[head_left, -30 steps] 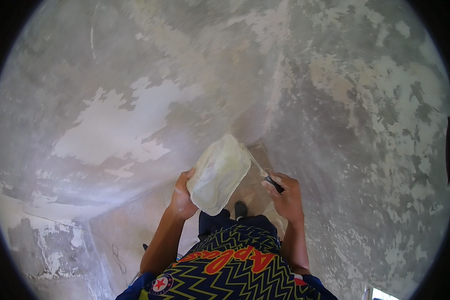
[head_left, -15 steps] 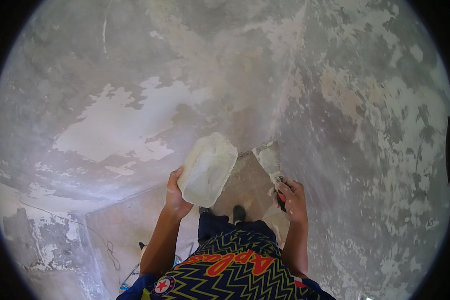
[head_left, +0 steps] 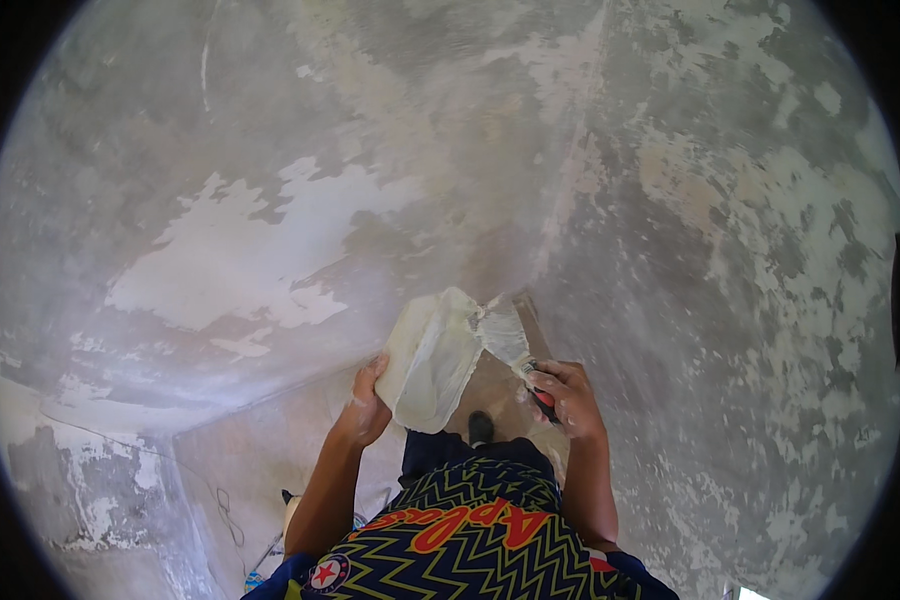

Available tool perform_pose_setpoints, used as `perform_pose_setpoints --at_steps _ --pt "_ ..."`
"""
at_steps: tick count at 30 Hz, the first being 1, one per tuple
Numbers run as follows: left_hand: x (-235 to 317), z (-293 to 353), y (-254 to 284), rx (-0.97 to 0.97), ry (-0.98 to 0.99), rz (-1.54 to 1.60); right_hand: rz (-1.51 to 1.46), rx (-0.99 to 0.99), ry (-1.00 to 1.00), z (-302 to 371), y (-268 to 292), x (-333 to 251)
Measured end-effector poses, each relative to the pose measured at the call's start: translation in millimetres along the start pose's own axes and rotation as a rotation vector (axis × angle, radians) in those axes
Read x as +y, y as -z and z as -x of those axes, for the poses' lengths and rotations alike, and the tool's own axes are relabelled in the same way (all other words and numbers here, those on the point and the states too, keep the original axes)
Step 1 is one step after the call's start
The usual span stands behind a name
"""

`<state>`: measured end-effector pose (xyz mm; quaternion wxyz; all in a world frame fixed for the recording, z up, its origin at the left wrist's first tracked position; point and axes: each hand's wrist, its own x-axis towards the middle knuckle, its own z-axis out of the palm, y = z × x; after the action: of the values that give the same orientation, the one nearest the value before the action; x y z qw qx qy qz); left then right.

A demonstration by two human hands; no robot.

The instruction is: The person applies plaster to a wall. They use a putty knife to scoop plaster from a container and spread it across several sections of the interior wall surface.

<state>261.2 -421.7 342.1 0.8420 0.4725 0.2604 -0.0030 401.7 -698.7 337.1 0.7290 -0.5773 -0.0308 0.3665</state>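
My left hand [head_left: 369, 402] grips the left side of a pale rectangular plaster pan [head_left: 425, 372], whose inside is coated with wet whitish filler. A putty knife [head_left: 536, 385] with a black and red handle is in my right hand [head_left: 572, 400], fingers wrapped round it. Its wide blade [head_left: 506, 334] points up and left, smeared with filler. The blade's left corner meets the pan's upper right edge, where a lump of filler [head_left: 478, 318] shows. Both are held in front of my body, above the floor.
Patchy grey walls [head_left: 260, 120] with white filler areas [head_left: 250, 250] meet at a corner [head_left: 570, 190] ahead. The right wall [head_left: 730, 330] runs close beside my right arm. A thin cord [head_left: 230, 515] lies on the tan floor [head_left: 270, 430] at left, near a partly hidden object behind my left arm.
The pan has moved slightly right and down, tilting a little. The putty knife has swung left, from apart to the pan's edge, and more filler shows on its blade.
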Motion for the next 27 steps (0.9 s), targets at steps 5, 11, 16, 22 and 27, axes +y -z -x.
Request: perform_pose_setpoints --at_steps 5,11,16,22,27 --pt "-16.1 -4.9 24.0 -0.080 -0.012 -0.143 0.005 0.058 -0.101 -6.4 1.4 6.5" --pt "-23.6 11.0 17.6 0.007 0.031 0.112 -0.113 -0.126 -0.086 -38.9 4.6 21.1" --pt "-14.3 16.1 48.7 0.115 -0.070 0.294 -0.220 -0.058 -0.032 -71.6 -27.1 21.6" --pt "16.5 28.5 66.9 0.161 -0.145 0.391 -0.285 0.137 0.112 -176.5 -40.5 82.8" --pt "15.6 52.0 102.7 0.271 -0.285 0.444 -0.221 0.365 0.179 -245.2 -104.2 99.2"
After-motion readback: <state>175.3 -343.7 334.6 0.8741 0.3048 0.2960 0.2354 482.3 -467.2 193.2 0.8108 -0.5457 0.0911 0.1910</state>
